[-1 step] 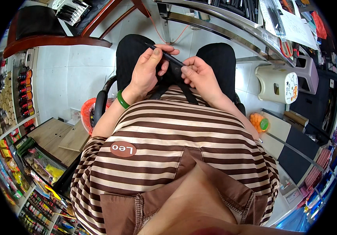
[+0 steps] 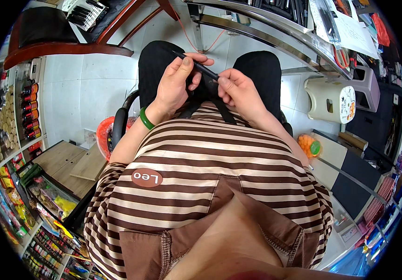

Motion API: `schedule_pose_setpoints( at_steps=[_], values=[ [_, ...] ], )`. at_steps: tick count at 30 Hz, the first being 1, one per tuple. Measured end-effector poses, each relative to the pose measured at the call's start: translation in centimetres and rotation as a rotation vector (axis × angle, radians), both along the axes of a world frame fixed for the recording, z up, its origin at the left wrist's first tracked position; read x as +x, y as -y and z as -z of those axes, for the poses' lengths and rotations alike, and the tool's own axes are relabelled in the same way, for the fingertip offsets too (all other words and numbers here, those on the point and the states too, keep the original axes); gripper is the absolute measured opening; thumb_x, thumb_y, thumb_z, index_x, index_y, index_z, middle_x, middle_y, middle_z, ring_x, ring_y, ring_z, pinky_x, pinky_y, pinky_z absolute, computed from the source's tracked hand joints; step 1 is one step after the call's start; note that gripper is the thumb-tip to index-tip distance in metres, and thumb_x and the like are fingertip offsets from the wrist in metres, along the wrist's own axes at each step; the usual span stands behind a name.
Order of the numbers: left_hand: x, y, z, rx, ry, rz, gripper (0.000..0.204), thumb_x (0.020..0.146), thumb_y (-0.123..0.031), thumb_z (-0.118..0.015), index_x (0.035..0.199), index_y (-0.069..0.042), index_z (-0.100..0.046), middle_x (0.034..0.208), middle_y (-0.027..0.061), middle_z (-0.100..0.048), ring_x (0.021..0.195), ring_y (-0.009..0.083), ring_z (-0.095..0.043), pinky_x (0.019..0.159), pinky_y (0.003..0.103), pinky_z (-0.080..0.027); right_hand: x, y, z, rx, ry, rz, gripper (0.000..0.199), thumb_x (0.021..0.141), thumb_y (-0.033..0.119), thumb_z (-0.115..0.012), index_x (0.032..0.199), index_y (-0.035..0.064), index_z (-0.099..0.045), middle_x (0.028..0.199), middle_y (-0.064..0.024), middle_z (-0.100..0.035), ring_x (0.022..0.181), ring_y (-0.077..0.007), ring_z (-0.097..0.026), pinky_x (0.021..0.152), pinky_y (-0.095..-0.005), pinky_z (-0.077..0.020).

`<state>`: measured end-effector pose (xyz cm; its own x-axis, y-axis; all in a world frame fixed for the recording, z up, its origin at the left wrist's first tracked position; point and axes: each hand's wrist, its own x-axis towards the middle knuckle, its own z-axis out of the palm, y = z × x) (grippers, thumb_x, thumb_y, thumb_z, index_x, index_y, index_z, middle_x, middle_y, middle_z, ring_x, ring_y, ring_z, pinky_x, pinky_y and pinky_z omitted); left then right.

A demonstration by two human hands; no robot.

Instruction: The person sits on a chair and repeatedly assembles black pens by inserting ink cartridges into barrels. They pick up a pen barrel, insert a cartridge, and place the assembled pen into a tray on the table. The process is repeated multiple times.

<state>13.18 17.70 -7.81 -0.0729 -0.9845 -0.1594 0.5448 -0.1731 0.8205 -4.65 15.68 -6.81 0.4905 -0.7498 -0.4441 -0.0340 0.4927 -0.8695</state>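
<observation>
A slim black stick shaped like a pen (image 2: 204, 69) slants above my lap, its upper left end thinner. My left hand (image 2: 178, 79) holds its middle part, thumb on top and fingers curled loosely beneath. At the lower right end, my right hand (image 2: 239, 92) pinches it between thumb and forefinger, with the other fingers bent under. Both hands are over my black trousers (image 2: 257, 70), between the knees. A green bangle (image 2: 146, 119) circles my left wrist.
Ahead to the right is a metal-framed table (image 2: 257, 28) bearing many black pen-like sticks and papers. A dark wooden chair (image 2: 65, 51) stands at far left. Stools (image 2: 329, 100) are on the right, a red basin (image 2: 105, 135) by my left arm, stocked shelves (image 2: 30, 112) at left.
My right thumb and forefinger have shifted slightly at the stick's end. The left hand looks unmoved.
</observation>
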Motion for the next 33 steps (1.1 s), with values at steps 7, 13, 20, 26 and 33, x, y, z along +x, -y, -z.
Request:
schedule_pose_setpoints(
  at_steps=[7,13,20,26,33],
  values=[
    [-0.1,0.1,-0.3,-0.014,0.011,0.028,0.031,0.094,-0.029,-0.042,0.104,-0.001,-0.052,0.107,0.0158,-0.058,0.06,0.0066,-0.04,0.051,0.018,-0.033,-0.2,0.1,-0.2,0.311,0.27,0.025,0.025,0.093,0.027,-0.045,0.095,0.003,-0.052,0.062,0.0019,-0.047,0.05,-0.0029,-0.038,0.044,-0.0154,-0.0315],
    [-0.1,-0.1,-0.3,-0.002,0.015,0.02,0.028,0.093,-0.028,-0.043,0.099,-0.003,-0.054,0.106,0.0158,-0.058,0.058,0.0065,-0.04,0.05,0.018,-0.033,-0.5,0.2,-0.2,0.184,0.17,-0.078,0.023,0.092,0.025,-0.047,0.096,0.0028,-0.052,0.064,0.0032,-0.046,0.05,-0.0018,-0.038,0.044,-0.0141,-0.0304],
    [0.0,-0.2,-0.2,-0.031,-0.001,0.041,0.022,0.094,-0.023,-0.042,0.096,-0.004,-0.053,0.106,0.0155,-0.059,0.057,0.0061,-0.04,0.049,0.019,-0.033,-1.1,0.3,-0.4,0.688,0.523,-0.048,0.024,0.093,0.025,-0.047,0.096,0.0016,-0.053,0.059,0.006,-0.036,0.045,-0.0003,-0.028,0.039,-0.0144,-0.022],
    [-1.7,0.6,-0.9,0.069,-0.137,-0.017,0.024,0.095,-0.024,-0.04,0.103,-0.005,-0.053,0.115,0.0152,-0.054,0.056,0.0076,-0.04,0.046,0.019,-0.032,-1.1,0.3,-0.5,0.271,0.651,0.256,0.021,0.089,0.009,-0.05,0.11,0.0078,-0.047,0.076,-0.0041,-0.054,0.054,-0.0041,-0.04,0.048,-0.0156,-0.0306],
    [-5.4,3.7,-3.1,0.045,0.108,0.391,0.037,0.093,-0.033,-0.042,0.115,-0.005,-0.052,0.082,0.002,-0.057,0.06,0.0061,-0.046,0.046,0.017,-0.03,-3.4,2.0,-2.9,-0.285,0.253,0.323,0.007,0.087,0.012,-0.053,0.088,0.0052,-0.05,0.073,-0.001,-0.058,0.058,-0.0042,-0.051,0.053,-0.0169,-0.04]
  ],
)
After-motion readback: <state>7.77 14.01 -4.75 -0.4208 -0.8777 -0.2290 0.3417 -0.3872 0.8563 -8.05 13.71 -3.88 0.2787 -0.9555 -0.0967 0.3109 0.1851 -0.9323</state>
